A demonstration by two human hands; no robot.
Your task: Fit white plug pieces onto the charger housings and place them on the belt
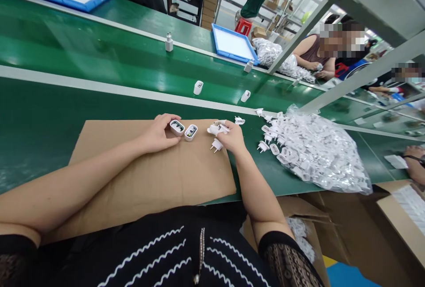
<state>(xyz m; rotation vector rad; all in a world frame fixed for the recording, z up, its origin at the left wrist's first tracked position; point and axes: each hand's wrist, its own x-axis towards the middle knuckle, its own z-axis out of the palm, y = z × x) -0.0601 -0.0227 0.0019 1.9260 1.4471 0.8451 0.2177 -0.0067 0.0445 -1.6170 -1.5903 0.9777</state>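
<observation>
My left hand (162,134) has its thumb and fingers closed around a white charger housing (177,128), whose open top shows the circuit board inside. Right beside it on the cardboard sheet (149,176) stands a second open charger housing (191,133). My right hand (234,137) is closed on several white plug caps (215,128), partly hidden by the fingers. Just below those fingers lies a loose plug cap (217,145) with two metal pins. Another plug cap (239,120) rests beyond my right hand.
A clear plastic bag (325,154) spills plug caps on the right. Chargers, including one with its plug upright (169,42), sit on the green conveyor belt (133,67). Blue-rimmed trays (232,43) lie across it. A co-worker (315,54) sits at the far side; an open carton (345,220) stands lower right.
</observation>
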